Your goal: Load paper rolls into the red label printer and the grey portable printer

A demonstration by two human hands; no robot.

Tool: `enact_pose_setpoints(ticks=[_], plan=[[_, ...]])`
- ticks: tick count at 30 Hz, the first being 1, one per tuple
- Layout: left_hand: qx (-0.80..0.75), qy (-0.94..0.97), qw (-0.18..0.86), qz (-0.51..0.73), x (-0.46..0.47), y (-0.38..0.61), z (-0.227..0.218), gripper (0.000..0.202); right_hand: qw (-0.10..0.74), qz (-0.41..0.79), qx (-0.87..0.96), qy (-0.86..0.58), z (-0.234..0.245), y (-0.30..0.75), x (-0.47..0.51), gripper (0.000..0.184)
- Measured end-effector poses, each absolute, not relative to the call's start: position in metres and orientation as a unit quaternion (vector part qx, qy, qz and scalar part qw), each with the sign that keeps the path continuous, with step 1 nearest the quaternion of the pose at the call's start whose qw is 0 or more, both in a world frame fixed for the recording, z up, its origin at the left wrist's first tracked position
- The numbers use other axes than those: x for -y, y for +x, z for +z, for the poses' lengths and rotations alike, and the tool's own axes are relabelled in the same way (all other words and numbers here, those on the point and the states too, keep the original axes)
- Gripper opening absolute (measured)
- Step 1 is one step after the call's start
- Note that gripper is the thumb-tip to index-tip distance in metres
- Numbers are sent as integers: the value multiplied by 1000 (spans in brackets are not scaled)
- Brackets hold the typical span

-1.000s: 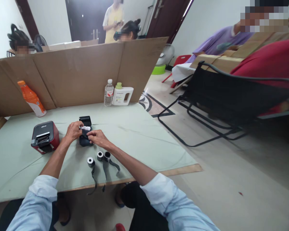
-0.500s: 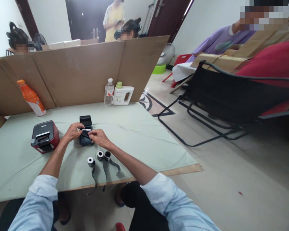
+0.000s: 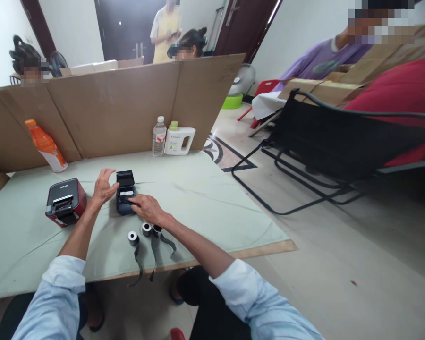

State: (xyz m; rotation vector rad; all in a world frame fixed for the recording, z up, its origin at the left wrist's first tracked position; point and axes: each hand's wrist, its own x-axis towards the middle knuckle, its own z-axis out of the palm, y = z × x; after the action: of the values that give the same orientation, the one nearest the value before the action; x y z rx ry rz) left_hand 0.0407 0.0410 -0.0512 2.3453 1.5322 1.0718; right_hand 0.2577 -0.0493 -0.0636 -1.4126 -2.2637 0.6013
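From afar, I'm holding my left hand (image 3: 104, 188) spread and empty beside the open printer (image 3: 123, 208) on the table (image 3: 198, 198), not managing to tell whether my right hand (image 3: 147, 208) is pinching the dark strip (image 3: 126, 200) there, and worrying a crooked tug could tear it.

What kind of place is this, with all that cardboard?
It looks like an indoor workroom, maybe a shared one. A cardboard screen stands at the back of the table, an open device sits on it, and a person in purple is off to the right.
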Motion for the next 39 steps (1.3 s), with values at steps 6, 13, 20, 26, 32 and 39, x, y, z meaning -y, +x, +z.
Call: enact_pose_setpoints(ticks=[6, 13, 20, 26, 32, 39], plan=[[-471, 786, 207, 343, -66, 33, -50, 70, 136, 149, 852, -484, -63, 262, 54, 37], [-444, 840, 166, 265, -31, 29, -56, 62, 96, 94, 883, -450, -62, 264, 56, 38], [-438, 850, 164, 243, -21, 27, -63, 56, 81, 76, 890, -442, -57, 259, 52, 28], [-432, 849, 177, 246, -25, 23, -68, 54, 84, 74, 892, -438, -60, 258, 49, 24], [-417, 852, 182, 260, -22, 20, -72, 51, 110, 91, 888, -438, -65, 258, 49, 23], [-427, 846, 191, 255, -22, 20, -71, 47, 173, 101, 853, -481, -55, 252, 41, 33]])
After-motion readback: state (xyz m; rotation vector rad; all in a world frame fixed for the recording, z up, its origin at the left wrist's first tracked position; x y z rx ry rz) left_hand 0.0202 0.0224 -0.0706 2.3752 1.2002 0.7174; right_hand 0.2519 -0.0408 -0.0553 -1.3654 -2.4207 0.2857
